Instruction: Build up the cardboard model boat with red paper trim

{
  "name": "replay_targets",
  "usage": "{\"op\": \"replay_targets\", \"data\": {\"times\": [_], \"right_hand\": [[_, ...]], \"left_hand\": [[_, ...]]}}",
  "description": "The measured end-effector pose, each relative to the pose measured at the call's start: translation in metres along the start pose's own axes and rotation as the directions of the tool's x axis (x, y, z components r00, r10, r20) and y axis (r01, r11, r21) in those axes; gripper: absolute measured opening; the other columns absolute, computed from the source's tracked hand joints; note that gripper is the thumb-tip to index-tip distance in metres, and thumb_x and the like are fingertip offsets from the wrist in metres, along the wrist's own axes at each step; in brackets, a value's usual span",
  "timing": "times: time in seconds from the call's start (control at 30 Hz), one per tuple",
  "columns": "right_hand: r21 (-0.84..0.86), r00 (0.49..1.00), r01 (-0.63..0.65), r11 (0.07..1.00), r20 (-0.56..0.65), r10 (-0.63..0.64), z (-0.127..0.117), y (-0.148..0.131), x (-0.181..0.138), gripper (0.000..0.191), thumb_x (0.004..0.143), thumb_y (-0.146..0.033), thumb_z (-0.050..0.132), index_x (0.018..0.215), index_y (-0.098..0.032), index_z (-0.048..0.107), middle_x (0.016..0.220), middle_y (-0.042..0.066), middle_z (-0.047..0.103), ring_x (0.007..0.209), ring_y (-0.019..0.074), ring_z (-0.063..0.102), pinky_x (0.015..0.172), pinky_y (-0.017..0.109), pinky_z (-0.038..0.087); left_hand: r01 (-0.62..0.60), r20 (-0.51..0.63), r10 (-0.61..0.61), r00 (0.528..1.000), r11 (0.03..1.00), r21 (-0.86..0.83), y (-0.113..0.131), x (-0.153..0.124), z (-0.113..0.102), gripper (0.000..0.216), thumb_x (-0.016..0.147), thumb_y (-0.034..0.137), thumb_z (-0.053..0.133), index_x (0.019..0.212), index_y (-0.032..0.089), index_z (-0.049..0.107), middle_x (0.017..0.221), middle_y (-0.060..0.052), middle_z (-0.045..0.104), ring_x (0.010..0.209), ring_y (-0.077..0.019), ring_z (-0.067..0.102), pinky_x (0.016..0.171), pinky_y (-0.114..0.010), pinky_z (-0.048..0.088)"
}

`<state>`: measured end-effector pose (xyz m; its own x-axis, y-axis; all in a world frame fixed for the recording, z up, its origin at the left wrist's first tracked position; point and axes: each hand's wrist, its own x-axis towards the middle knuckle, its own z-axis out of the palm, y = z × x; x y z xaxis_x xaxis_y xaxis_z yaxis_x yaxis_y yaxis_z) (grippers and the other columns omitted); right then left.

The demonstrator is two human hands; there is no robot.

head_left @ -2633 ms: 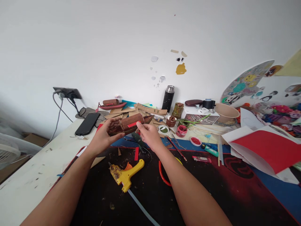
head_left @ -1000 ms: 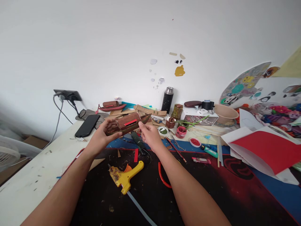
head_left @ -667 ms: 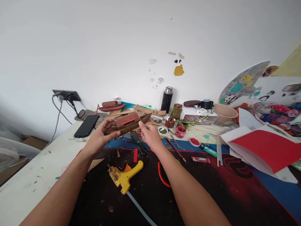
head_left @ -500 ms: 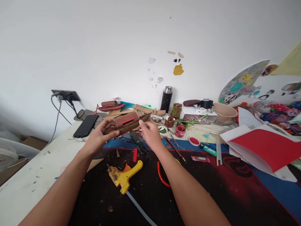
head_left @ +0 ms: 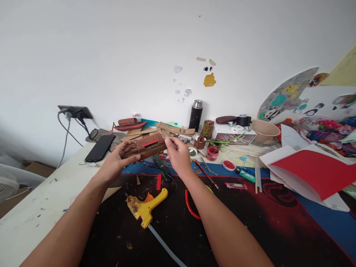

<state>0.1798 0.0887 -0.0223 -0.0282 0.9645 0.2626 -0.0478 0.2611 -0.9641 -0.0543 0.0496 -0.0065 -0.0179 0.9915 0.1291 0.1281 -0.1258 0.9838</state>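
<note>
- A person holds a small brown model boat [head_left: 147, 145] above the far edge of a cluttered desk [head_left: 36, 207], both bare arms stretched forward.
- The left hand [head_left: 118, 163] cups the boat's near end, fingers curled round the hull and thumb laid along its side.
- The right hand [head_left: 179, 155] closes on the other end, fingertips pinching the pointed tip, which they hide from view.
- A red strip [head_left: 150, 142] lies along the roof of the boat's cabin, facing up.
- Below the hands, a yellow glue gun [head_left: 146, 207] rests on the dark mat [head_left: 264, 222], with a second red strip [head_left: 158, 181] just beyond it.
- A black phone [head_left: 100, 147] lies to the left; a finished red boat [head_left: 129, 124] sits near the wall.
- Judged from the grip, a light, even hold at both ends would spare the thin card hull from bending, with the roof kept level and in plain sight.
</note>
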Motion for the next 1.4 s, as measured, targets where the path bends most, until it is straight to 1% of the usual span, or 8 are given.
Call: {"op": "replay_targets", "data": {"times": [0.13, 0.27, 0.47, 0.63, 0.77, 1.1, 1.4], "right_hand": [[0.002, 0.999, -0.005, 1.000, 0.040, 0.005, 0.0005, 0.0012, -0.0004, 0.039, 0.101, -0.061, 0.068, 0.109, -0.024, 0.078, 0.064, 0.000, 0.059, 0.067, 0.0235, 0.060, 0.060, 0.031, 0.043], [-0.011, 0.999, 0.004, 1.000, 0.052, -0.004, 0.0009, 0.0043, 0.0005, 0.037, 0.100, -0.057, 0.070, 0.111, -0.023, 0.080, 0.066, 0.001, 0.064, 0.070, 0.0239, 0.064, 0.061, 0.031, 0.047], [-0.009, 0.996, 0.043, 0.999, 0.075, -0.043, 0.0011, 0.0070, 0.0006, 0.031, 0.097, -0.048, 0.070, 0.110, -0.021, 0.080, 0.071, 0.001, 0.070, 0.065, 0.0221, 0.066, 0.062, 0.033, 0.051], [-0.029, 0.997, 0.029, 0.999, 0.077, -0.027, 0.0018, 0.0062, 0.0000, 0.031, 0.096, -0.050, 0.068, 0.108, -0.023, 0.079, 0.069, 0.000, 0.069, 0.062, 0.0214, 0.064, 0.060, 0.033, 0.050], [-0.038, 0.997, 0.034, 0.999, 0.073, -0.031, 0.0021, 0.0054, -0.0001, 0.033, 0.095, -0.051, 0.068, 0.106, -0.022, 0.078, 0.068, -0.001, 0.067, 0.061, 0.0210, 0.063, 0.060, 0.033, 0.048], [-0.064, 0.998, 0.039, 0.997, 0.049, -0.036, 0.0017, 0.0050, 0.0003, 0.032, 0.093, -0.051, 0.069, 0.104, -0.022, 0.078, 0.066, -0.002, 0.064, 0.058, 0.0194, 0.057, 0.062, 0.033, 0.047], [-0.120, 0.998, 0.060, 0.991, 0.032, -0.057, 0.0015, 0.0014, -0.0014, 0.031, 0.093, -0.051, 0.069, 0.102, -0.023, 0.078, 0.065, -0.002, 0.064, 0.061, 0.0203, 0.059, 0.064, 0.033, 0.047]], "left_hand": [[-0.014, 0.026, 0.014, 1.000, 0.999, 0.029, -0.0022, -0.0006, -0.0002, 0.073, 0.070, 0.059, 0.101, 0.126, 0.026, 0.069, 0.139, -0.016, 0.081, 0.136, -0.0411, 0.075, 0.116, -0.057, 0.062], [-0.008, 0.036, 0.006, 0.999, 0.999, 0.045, -0.0037, -0.0010, -0.0008, 0.073, 0.070, 0.059, 0.101, 0.127, 0.026, 0.068, 0.138, -0.015, 0.082, 0.137, -0.0402, 0.074, 0.116, -0.055, 0.062], [-0.016, 0.029, 0.013, 0.999, 0.995, 0.095, -0.0021, -0.0006, -0.0004, 0.077, 0.068, 0.066, 0.100, 0.128, 0.027, 0.070, 0.138, -0.015, 0.082, 0.135, -0.0420, 0.075, 0.115, -0.057, 0.062], [-0.025, 0.050, 0.022, 0.999, 0.997, 0.069, -0.0040, -0.0001, -0.0005, 0.073, 0.070, 0.061, 0.100, 0.127, 0.028, 0.069, 0.137, -0.014, 0.083, 0.133, -0.0395, 0.076, 0.116, -0.055, 0.062], [-0.030, 0.060, 0.026, 0.998, 0.998, 0.059, -0.0043, -0.0006, -0.0008, 0.070, 0.072, 0.058, 0.100, 0.127, 0.028, 0.070, 0.137, -0.014, 0.083, 0.134, -0.0399, 0.076, 0.116, -0.054, 0.062], [-0.019, 0.047, 0.017, 0.999, 0.998, 0.058, -0.0061, -0.0005, -0.0015, 0.071, 0.071, 0.057, 0.101, 0.127, 0.027, 0.069, 0.136, -0.014, 0.083, 0.132, -0.0388, 0.077, 0.114, -0.053, 0.063], [-0.021, 0.051, 0.018, 0.999, 0.998, 0.061, -0.0021, -0.0013, 0.0009, 0.069, 0.071, 0.057, 0.101, 0.124, 0.028, 0.069, 0.137, -0.014, 0.083, 0.132, -0.0400, 0.076, 0.115, -0.055, 0.063]]}}
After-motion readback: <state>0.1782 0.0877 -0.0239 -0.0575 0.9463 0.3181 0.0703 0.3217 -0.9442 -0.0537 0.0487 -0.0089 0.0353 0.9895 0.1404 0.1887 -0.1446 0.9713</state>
